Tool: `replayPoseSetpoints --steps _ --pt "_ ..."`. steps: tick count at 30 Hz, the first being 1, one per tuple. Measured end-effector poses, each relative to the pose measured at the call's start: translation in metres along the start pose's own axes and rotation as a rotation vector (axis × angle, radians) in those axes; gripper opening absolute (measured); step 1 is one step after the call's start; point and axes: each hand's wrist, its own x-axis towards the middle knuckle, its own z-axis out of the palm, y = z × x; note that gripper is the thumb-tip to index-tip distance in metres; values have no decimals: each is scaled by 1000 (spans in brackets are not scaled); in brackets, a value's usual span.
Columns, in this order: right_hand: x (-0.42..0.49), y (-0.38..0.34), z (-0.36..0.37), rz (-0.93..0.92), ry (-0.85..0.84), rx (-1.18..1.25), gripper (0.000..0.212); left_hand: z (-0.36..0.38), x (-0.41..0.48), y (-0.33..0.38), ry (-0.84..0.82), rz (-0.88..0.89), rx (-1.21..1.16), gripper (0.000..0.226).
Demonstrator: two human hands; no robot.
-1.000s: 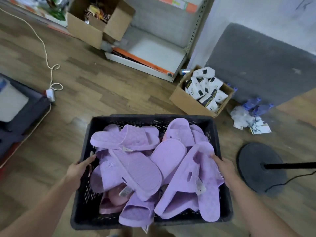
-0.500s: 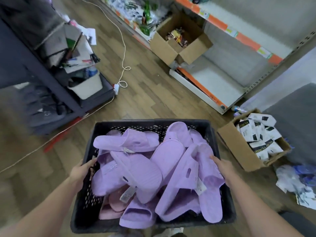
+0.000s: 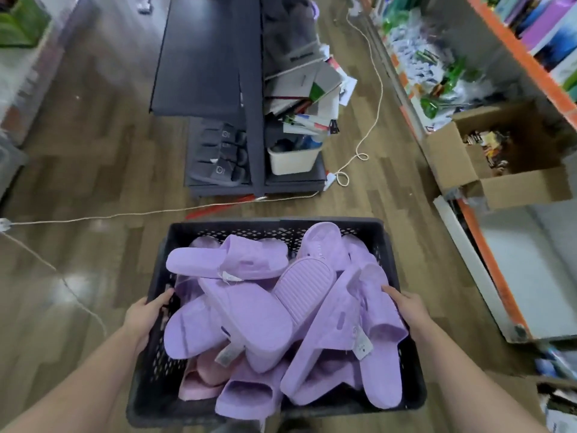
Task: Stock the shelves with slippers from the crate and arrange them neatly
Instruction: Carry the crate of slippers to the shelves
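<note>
I carry a black perforated plastic crate point(image 3: 274, 228) in front of me, above the wooden floor. It is heaped with several lilac slippers point(image 3: 249, 320), some sole up, with paper tags; a pink slipper point(image 3: 199, 378) lies low at the near left. My left hand point(image 3: 145, 314) grips the crate's left rim. My right hand point(image 3: 406, 307) grips the right rim, with its fingers over the edge next to a slipper. A dark low shelf unit point(image 3: 249, 98) stands ahead, with dark grey slippers point(image 3: 218, 157) lined up on its bottom left tier.
On the right runs an orange-edged shelving unit point(image 3: 487, 251) whose bottom shelf is bare. An open cardboard box point(image 3: 499, 157) sits on the floor against it. A white cable point(image 3: 374, 98) and a power strip point(image 3: 331, 179) lie across the floor. A white bin point(image 3: 293, 160) sits in the dark unit.
The view has swung left with the crate still held. The box of white packets and the grey mat have gone out of view; the dark shelf unit now stands straight ahead.
</note>
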Motion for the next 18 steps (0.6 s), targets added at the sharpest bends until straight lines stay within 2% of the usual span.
replayPoseSetpoints --steps 4,7,9,12,13,18 --pt "28 -47 43 -64 -102 -85 29 -26 -5 -2 124 -41 -82 21" --pt "47 -75 77 -108 -152 -145 33 -43 -4 -6 206 -73 -127 22" --pt "55 -92 100 -129 -185 -205 26 -53 -3 -12 273 -91 -143 24" --pt "66 -116 137 -158 -235 -242 30 -68 -2 -16 344 -98 -195 28" --pt "67 -123 150 -166 -242 -258 26 -74 -1 -17 367 -105 -214 27" --pt "59 -151 219 -208 -242 -298 46 -116 19 -17 434 -184 -305 35"
